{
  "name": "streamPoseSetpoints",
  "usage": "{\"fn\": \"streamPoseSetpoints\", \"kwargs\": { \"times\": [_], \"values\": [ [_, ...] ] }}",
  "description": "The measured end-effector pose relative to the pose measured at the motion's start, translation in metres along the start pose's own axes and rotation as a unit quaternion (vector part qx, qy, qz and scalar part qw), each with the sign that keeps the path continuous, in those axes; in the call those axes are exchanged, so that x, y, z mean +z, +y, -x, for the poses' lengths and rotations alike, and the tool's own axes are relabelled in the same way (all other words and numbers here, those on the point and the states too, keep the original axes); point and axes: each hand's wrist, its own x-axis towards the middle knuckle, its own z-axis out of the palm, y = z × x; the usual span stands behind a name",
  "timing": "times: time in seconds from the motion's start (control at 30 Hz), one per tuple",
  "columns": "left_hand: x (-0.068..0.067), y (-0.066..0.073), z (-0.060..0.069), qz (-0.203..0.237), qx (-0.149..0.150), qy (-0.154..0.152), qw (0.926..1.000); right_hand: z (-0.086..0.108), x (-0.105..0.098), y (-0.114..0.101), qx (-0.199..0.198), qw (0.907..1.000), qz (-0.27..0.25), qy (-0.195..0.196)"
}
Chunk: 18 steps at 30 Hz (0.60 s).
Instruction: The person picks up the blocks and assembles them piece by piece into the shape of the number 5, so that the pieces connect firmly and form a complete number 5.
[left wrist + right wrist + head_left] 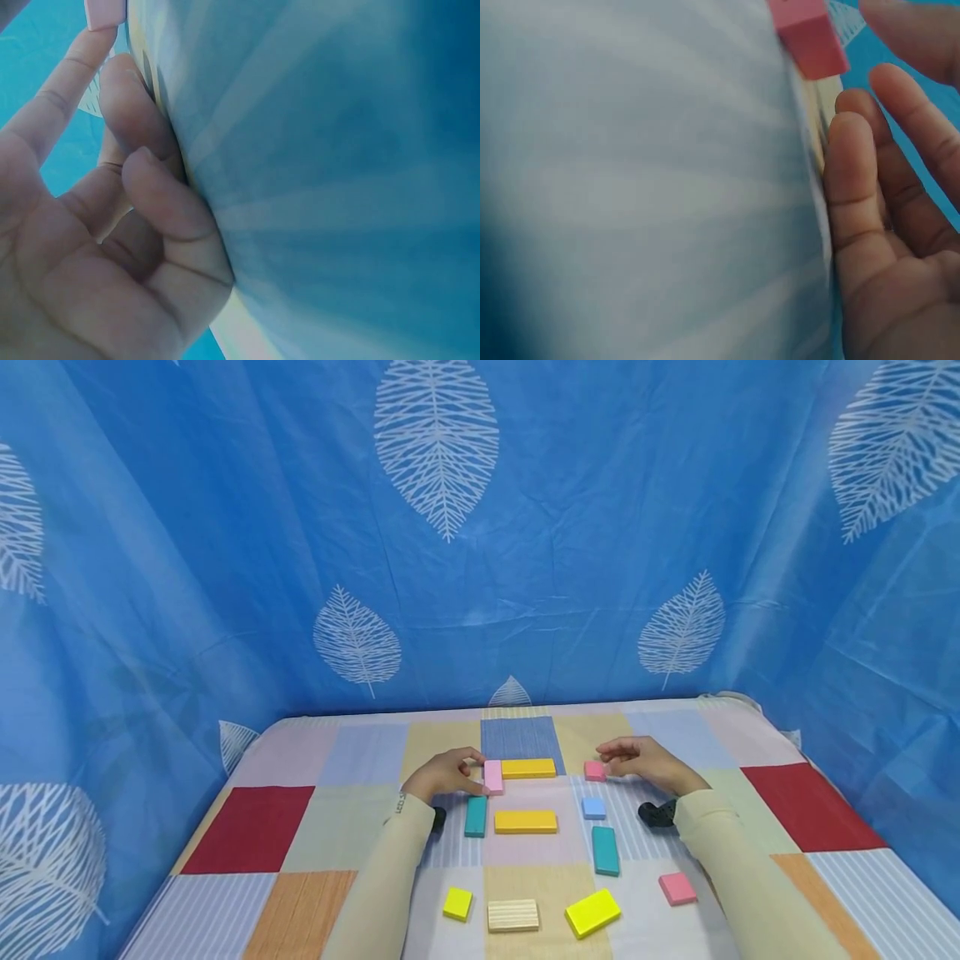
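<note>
Across the patchwork-covered counter (255, 827), pinching a pale pink block (492, 777) in the left grip (445, 772) at the left end of a long yellow block (528, 768); holding the right grip (648, 762) loosely spread just beside a small darker pink block (595, 771), beyond a blue block (594, 808).

The pale striped block (513, 915) is showing matt wood grain. The bright yellow block (592, 913) is gleaming smooth and glossy, while the reddish-pink block (808, 39) and light pink block (492, 777) are presenting smooth, duller faces. The patchwork cover (247, 831) is looking like matt cloth; the blue curtain (555, 568) is showing a soft sheen across smooth, creased fabric.
</note>
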Motion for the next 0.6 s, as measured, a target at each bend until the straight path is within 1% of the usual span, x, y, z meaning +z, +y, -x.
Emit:
{"fn": "streamPoseSetpoints", "kwargs": {
  "times": [0.13,0.3,0.5,0.6],
  "values": [
    [-0.0009,0.0004,-0.001,-0.002,-0.014,0.0,0.9999,0.0014,0.0003,-0.0002,-0.004,1.0,0.0,-0.003],
    [-0.0009,0.0002,-0.0007,0.0,-0.022,-0.001,0.9998,-0.0001,0.0023,-0.0003,0.001,0.9998,0.021,-0.001],
    [0.0004,-0.0003,-0.0005,0.0,-0.024,0.001,0.9997,0.0001,0.0067,-0.0052,0.023,0.9982,0.051,0.022],
    [0.001,-0.0002,-0.0003,-0.001,-0.022,0.0,0.9998,0.0002,0.008,-0.006,0.027,0.9971,0.064,0.029]
  ]
}}
